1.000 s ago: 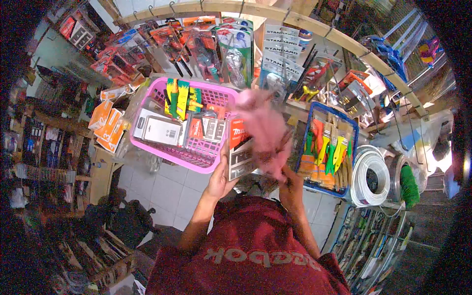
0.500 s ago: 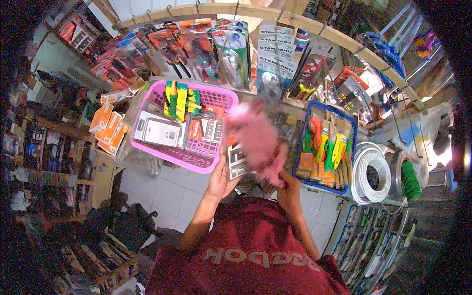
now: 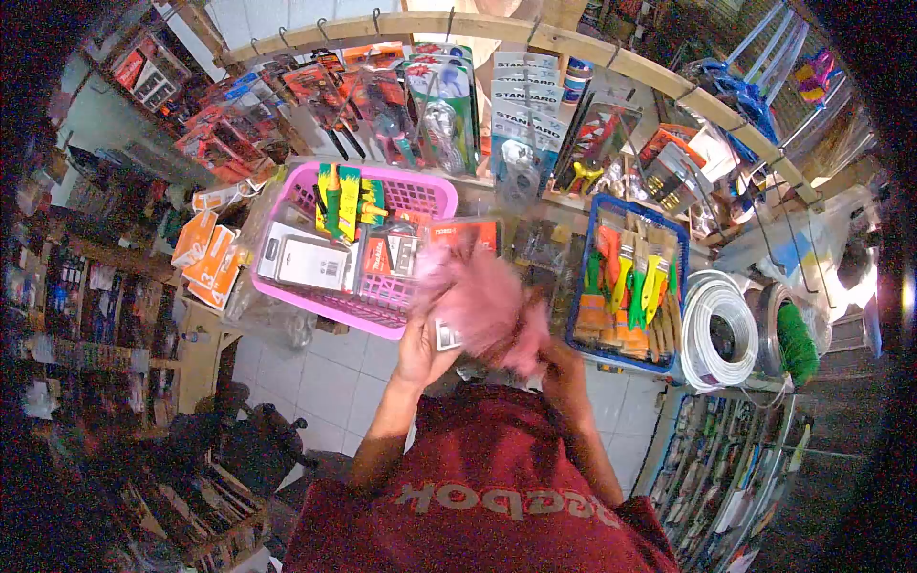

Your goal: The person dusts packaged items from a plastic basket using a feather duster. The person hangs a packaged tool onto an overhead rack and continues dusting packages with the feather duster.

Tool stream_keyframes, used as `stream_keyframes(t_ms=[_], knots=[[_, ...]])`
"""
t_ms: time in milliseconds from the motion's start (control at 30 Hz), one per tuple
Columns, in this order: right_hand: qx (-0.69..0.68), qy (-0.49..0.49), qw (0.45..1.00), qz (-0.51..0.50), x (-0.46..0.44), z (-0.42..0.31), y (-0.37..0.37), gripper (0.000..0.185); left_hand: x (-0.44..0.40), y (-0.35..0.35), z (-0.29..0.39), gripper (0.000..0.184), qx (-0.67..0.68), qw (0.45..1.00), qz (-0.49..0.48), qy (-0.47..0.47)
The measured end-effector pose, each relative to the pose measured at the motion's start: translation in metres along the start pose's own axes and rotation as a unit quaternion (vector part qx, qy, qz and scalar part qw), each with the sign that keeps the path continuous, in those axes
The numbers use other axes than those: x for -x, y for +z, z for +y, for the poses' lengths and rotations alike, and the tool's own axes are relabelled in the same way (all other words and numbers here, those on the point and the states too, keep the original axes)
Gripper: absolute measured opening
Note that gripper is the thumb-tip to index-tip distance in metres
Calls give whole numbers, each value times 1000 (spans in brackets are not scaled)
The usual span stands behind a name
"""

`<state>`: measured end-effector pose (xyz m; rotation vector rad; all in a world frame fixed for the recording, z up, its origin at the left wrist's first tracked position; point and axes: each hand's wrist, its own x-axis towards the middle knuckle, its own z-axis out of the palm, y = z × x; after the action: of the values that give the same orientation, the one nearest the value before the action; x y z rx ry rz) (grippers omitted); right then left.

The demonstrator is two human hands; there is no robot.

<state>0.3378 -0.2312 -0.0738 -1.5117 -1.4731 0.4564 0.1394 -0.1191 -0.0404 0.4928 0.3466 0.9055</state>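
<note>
My left hand (image 3: pixel 423 351) grips the lower left edge of a red, white and black blister pack (image 3: pixel 482 232). Over most of that pack lies a pink cloth (image 3: pixel 478 301), blurred at its edges by motion. The cloth's lower right end is in my right hand (image 3: pixel 562 368), whose fingers are partly hidden behind it. Just left of the pack stands a pink plastic basket (image 3: pixel 330 320). Inside it are yellow-and-green paint brush packs (image 3: pixel 341 205), a white boxed item (image 3: pixel 313 262) and another red blister pack (image 3: pixel 390 252).
On the right a blue basket (image 3: pixel 573 329) holds paint brushes (image 3: pixel 638 286), beside a white hose coil (image 3: pixel 718 329) and green twine (image 3: pixel 796 344). Packaged tools (image 3: pixel 439 105) hang on hooks from a wooden rail (image 3: pixel 487 26). Orange number cards (image 3: pixel 212 263) lie left.
The pink cloth has swept left and down over the blister pack, covering more of its lower part. The pack's red top now shows above the cloth. My left hand has shifted slightly left.
</note>
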Motion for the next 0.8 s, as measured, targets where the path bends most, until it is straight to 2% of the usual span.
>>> stream_keyframes(t_ms=[100, 133, 200, 233, 267, 367, 400, 500, 533, 600, 700, 733, 800], knots=[[28, 170, 985, 17, -7, -4, -22, 32, 0, 15, 15, 57, 17, 997, -45, -56], [3, 101, 995, 9, -5, 4, -27, 30, 3, 14, 18, 57, 4, 997, -40, -72], [9, 31, 994, -102, -8, 3, -42, 27, 2, -38, 12, 56, 63, 981, -176, -47], [12, -3, 988, -157, -11, 1, -52, 26, 10, -32, 13, 58, -6, 996, -58, -69], [60, 22, 979, -194, -11, 5, -64, 28, 18, -26, 15, 59, -69, 991, 57, -104], [87, 43, 993, -64, -21, 8, -70, 32, 6, 13, 26, 62, -28, 992, -21, -119], [93, 14, 991, -99, -23, 7, -73, 32, 6, 15, 27, 62, -58, 992, -15, -113], [110, -73, 971, -201, -29, 0, -85, 35, 14, -19, 17, 62, -34, 989, -14, -140], [122, -67, 976, -167, -33, -2, -87, 35, 14, -24, 19, 58, -85, 986, -60, -133], [144, -53, 983, -97, -40, -5, -89, 35, 12, -7, 22, 56, -55, 989, -34, -134], [93, 15, 993, -71, -39, -5, -87, 36, 13, 13, 27, 52, -39, 991, -11, -125], [140, -62, 986, -70, -37, -6, -84, 37, 13, 14, 28, 51, -39, 992, -7, -121], [48, -33, 992, -109, -33, -8, -84, 39, 14, -1, 25, 50, -11, 992, 18, -124]])
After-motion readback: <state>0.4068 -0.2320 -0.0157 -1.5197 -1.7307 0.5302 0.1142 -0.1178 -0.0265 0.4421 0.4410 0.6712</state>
